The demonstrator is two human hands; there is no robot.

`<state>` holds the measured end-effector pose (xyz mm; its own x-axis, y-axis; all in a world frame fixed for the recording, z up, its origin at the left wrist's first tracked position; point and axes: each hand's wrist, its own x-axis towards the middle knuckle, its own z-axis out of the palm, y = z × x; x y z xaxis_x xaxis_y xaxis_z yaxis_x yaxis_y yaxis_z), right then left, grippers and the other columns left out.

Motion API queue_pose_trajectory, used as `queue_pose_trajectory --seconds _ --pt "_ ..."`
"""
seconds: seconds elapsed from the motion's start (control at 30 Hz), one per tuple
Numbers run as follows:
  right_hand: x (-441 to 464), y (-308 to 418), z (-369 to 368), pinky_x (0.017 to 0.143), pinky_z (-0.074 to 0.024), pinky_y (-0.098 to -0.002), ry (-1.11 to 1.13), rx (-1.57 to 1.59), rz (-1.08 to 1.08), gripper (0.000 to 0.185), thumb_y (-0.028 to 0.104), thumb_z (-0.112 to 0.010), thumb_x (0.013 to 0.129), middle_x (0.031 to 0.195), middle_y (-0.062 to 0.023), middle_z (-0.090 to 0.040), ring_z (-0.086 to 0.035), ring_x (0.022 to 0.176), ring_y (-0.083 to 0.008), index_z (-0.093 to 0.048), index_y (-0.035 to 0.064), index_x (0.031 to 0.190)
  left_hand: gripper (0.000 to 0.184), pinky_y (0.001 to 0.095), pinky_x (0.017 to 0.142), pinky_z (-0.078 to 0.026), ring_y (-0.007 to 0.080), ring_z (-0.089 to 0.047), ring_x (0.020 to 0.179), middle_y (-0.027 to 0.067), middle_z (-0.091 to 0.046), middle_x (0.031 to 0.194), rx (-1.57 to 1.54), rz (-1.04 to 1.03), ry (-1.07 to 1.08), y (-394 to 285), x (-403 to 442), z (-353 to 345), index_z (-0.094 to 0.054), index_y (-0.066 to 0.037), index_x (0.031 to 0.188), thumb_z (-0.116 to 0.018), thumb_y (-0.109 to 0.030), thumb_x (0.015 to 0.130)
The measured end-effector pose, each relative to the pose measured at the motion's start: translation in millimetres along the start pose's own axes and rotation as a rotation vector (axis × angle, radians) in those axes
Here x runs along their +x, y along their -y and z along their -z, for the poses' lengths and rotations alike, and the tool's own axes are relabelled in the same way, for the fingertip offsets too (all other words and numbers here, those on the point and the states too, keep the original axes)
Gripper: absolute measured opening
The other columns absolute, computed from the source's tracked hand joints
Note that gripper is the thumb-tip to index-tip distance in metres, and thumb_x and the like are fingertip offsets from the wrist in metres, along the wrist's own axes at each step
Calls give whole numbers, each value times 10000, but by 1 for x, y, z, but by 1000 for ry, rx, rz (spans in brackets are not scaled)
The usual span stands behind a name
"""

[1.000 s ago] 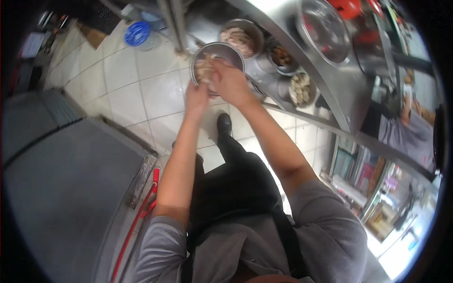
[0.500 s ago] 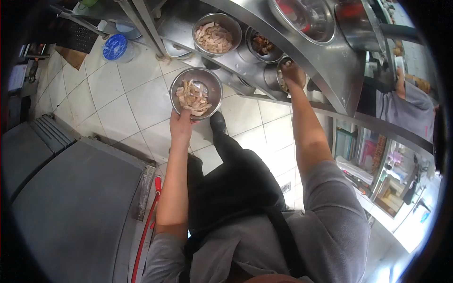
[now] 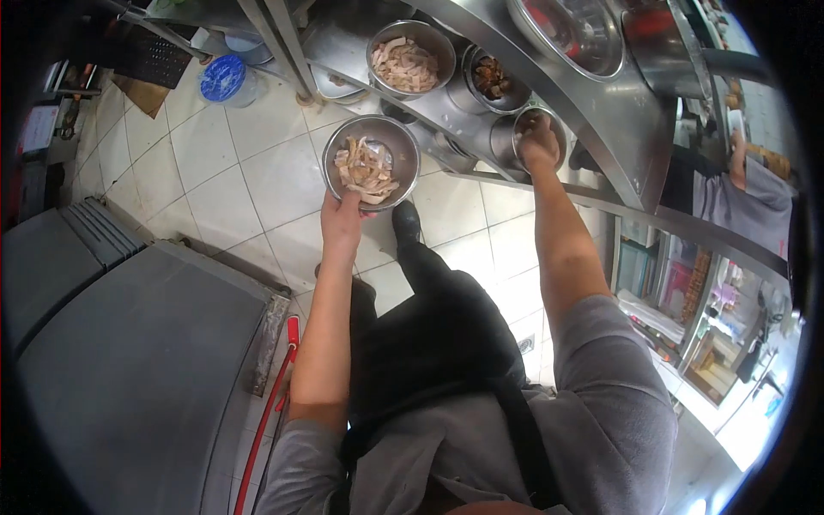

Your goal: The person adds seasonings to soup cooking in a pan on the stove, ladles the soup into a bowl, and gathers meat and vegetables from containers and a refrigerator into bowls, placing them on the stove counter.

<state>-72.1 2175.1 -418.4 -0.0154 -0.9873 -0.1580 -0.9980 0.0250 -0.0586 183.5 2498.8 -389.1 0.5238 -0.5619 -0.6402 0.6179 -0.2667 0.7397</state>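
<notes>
My left hand [image 3: 345,221] is closed on the near rim of a steel mixing bowl [image 3: 330,163], thumb inside. Pale strips of sliced meat [image 3: 367,174] lie in that bowl, which hangs above the floor. On the right, my right hand [image 3: 538,148] reaches into a round steel pot [image 3: 562,137] on the lower shelf. Its fingers look curled together inside the pot; what they grip is too small to make out.
Another steel bowl [image 3: 374,75] full of pale strips and a pot of dark brown pieces [image 3: 492,79] stand on the steel shelf [image 3: 459,129]. The upper counter [image 3: 592,112] overhangs the right side. A blue-lidded bucket [image 3: 225,81] and grey cabinet [image 3: 146,360] are at left.
My right hand has shifted slightly and its fingers have drawn together inside the pot, whose rim now shows more. The whole view has moved a little; my left hand keeps its hold on the bowl.
</notes>
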Motion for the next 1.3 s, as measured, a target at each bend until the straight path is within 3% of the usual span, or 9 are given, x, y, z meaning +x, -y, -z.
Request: queue_pose_trajectory --seconds 0.27,0.3,0.43,0.63,0.73,0.87,0.93,1.13,1.3 --pt "-28 8 23 900 -504 -413 -216 495 64 342 264 -577 953 1130 -210 -682 -659 1042 -380 -566 20 1193 326 267 574 -528 149 -655 717 118 -689 987 44 -31 30 3 4 3 -546 30 1203 -504 -109 912" --pt "-4 -16 -26 817 -517 -366 -151 1078 285 272 220 -628 956 1041 -154 -705 -687 916 -286 -616 22 1143 324 261 567 -528 146 -654 714 118 -689 988 43 -59 59 5 5 1 -545 35 1202 -504 -104 912" --pt "-135 95 62 666 -463 -206 333 1091 387 211 149 -660 959 931 11 -644 -560 784 -44 -624 56 1145 340 260 563 -527 136 -651 717 119 -692 981 59 -54 69 9 6 -8 -530 45 1221 -501 -100 915" --pt "-180 153 74 867 -541 -425 216 595 789 384 114 -726 812 1150 -155 -663 -641 1026 -373 -639 74 1184 350 270 572 -535 142 -649 704 129 -689 988 76 -96 103 -3 -1 -20 -518 45 1238 -489 -106 924" --pt "-181 146 83 852 -542 -420 -57 529 929 365 111 -718 826 1155 -145 -667 -656 1014 -353 -647 72 1182 353 275 579 -539 147 -652 683 142 -688 977 150 -44 99 -5 -1 -19 -516 42 1239 -487 -117 925" --pt "-102 111 87 862 -541 -422 96 370 178 468 341 -711 856 1165 -178 -671 -671 982 -356 -644 43 1210 357 279 575 -533 156 -650 628 143 -693 909 159 -67 87 2 5 -19 -515 44 1229 -494 -139 924" --pt "-27 72 26 914 -508 -476 -610 184 423 566 431 -714 826 1142 -215 -680 -662 1014 -406 -635 27 1215 355 279 574 -531 159 -649 614 138 -695 886 185 -59 80 3 5 -17 -516 44 1225 -497 -143 923" --pt "54 52 26 968 -470 -516 -21 -51 181 565 381 -689 817 1174 -286 -648 -614 1125 -440 -613 -13 1215 338 275 579 -533 152 -650 615 118 -699 870 107 -101 76 17 10 -5 -521 45 1207 -505 -144 927" --pt "54 57 55 976 -470 -503 -245 -86 429 460 318 -607 859 1185 -289 -645 -609 1125 -448 -648 -27 1161 330 273 583 -537 151 -656 630 125 -703 895 66 -104 49 25 12 5 -527 48 1195 -509 -147 930"
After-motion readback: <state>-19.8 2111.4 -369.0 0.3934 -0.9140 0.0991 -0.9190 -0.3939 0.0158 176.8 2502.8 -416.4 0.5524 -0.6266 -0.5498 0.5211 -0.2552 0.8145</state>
